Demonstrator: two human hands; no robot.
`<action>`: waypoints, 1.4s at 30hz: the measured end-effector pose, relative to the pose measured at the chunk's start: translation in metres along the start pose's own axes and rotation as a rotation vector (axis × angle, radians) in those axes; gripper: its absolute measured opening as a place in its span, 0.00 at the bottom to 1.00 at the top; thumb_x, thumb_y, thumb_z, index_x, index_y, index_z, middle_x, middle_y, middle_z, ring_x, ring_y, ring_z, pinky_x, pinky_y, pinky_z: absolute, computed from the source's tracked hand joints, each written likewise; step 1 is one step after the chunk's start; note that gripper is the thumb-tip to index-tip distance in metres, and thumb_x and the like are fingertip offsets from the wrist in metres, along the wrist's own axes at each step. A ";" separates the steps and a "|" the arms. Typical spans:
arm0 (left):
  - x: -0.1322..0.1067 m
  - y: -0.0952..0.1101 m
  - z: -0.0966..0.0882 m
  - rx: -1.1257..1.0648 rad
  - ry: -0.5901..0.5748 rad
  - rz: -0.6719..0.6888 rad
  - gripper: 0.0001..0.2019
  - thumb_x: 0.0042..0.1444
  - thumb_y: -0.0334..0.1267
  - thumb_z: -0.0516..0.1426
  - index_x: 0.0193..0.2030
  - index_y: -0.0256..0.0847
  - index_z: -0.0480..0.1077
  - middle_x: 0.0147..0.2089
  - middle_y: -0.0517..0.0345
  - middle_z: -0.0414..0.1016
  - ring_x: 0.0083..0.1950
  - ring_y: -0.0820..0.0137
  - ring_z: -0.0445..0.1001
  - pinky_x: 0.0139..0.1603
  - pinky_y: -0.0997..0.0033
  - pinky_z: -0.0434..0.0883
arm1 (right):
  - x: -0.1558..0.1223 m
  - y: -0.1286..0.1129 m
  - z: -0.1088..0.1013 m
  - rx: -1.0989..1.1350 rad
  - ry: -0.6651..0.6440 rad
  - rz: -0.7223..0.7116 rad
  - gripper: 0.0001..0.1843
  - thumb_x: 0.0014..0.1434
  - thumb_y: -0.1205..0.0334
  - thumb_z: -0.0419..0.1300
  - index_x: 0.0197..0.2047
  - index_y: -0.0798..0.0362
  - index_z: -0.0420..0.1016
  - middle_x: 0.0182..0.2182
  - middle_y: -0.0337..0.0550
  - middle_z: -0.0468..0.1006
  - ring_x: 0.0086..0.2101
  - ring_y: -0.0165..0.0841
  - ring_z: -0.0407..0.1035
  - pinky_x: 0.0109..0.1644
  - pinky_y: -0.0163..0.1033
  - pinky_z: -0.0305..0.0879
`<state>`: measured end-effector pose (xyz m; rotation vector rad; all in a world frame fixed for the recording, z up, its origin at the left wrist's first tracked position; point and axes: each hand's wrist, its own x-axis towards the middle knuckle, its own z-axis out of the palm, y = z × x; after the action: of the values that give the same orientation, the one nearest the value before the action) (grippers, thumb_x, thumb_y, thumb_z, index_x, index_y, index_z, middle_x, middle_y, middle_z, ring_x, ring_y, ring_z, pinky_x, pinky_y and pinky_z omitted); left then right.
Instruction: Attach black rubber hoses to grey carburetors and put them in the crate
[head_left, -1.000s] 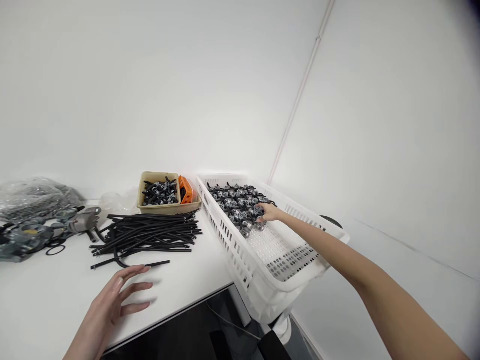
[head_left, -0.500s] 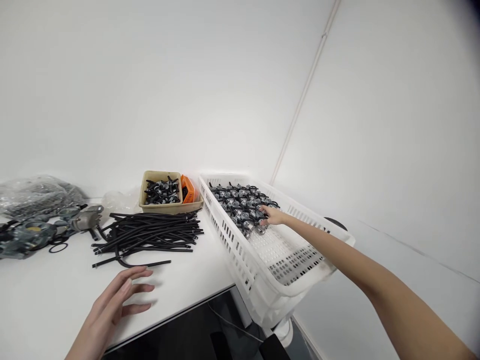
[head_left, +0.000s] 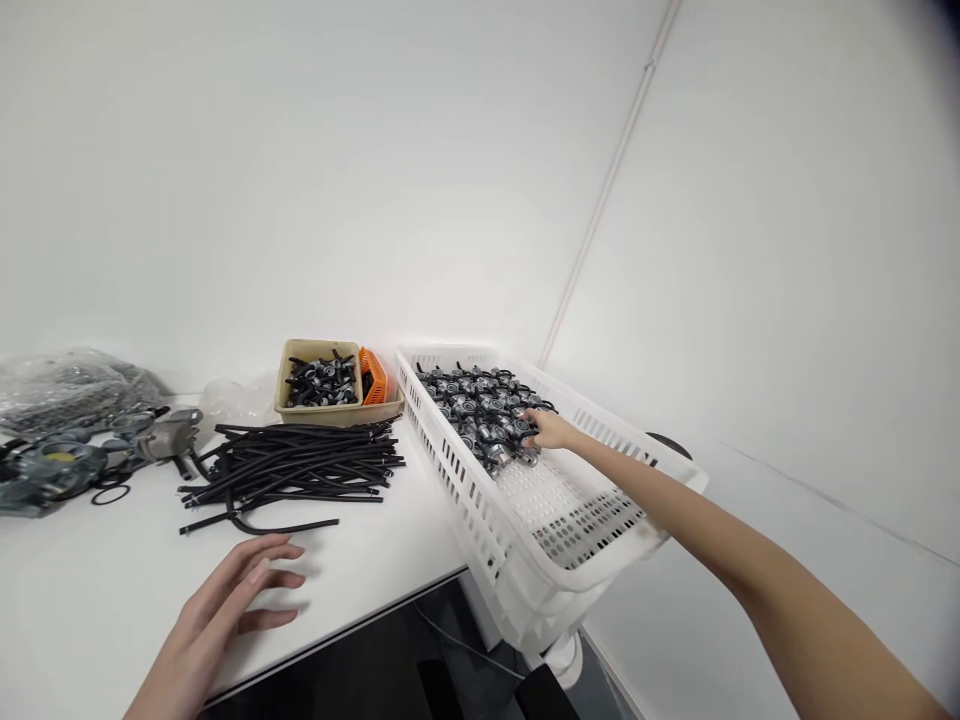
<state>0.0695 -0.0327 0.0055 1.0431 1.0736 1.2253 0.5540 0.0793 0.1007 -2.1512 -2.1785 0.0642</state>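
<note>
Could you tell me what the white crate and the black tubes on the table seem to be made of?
The white crate looks like moulded plastic: matte, with slotted walls and rounded corners. The black tubes look like rubber or soft plastic: dull, and one bends in a curve.

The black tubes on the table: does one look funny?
Yes, one black tube at the front of the pile bends in a big curve, while the others lie mostly straight, so it stands out.
</note>
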 end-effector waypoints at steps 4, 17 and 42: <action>-0.003 0.002 0.002 0.032 -0.012 0.012 0.22 0.51 0.56 0.56 0.47 0.45 0.67 0.49 0.52 0.73 0.44 0.58 0.74 0.35 0.64 0.78 | -0.003 -0.001 0.000 -0.029 0.009 0.012 0.31 0.48 0.58 0.65 0.54 0.58 0.67 0.52 0.54 0.74 0.50 0.48 0.70 0.52 0.43 0.66; -0.004 0.000 0.006 0.082 0.010 0.058 0.23 0.51 0.58 0.55 0.47 0.45 0.67 0.46 0.54 0.74 0.42 0.60 0.74 0.35 0.66 0.78 | 0.001 0.004 0.008 0.045 -0.001 -0.067 0.31 0.47 0.63 0.66 0.56 0.55 0.66 0.54 0.51 0.72 0.52 0.44 0.68 0.55 0.43 0.64; 0.004 -0.011 -0.005 0.132 -0.079 0.064 0.24 0.50 0.57 0.57 0.49 0.45 0.66 0.48 0.52 0.74 0.46 0.55 0.74 0.41 0.59 0.79 | -0.034 -0.033 -0.010 -0.010 0.037 -0.114 0.23 0.59 0.50 0.55 0.52 0.56 0.69 0.44 0.54 0.79 0.44 0.45 0.73 0.48 0.45 0.67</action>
<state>0.0665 -0.0293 -0.0065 1.2257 1.0782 1.1661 0.5223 0.0444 0.1123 -2.0112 -2.2806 0.0074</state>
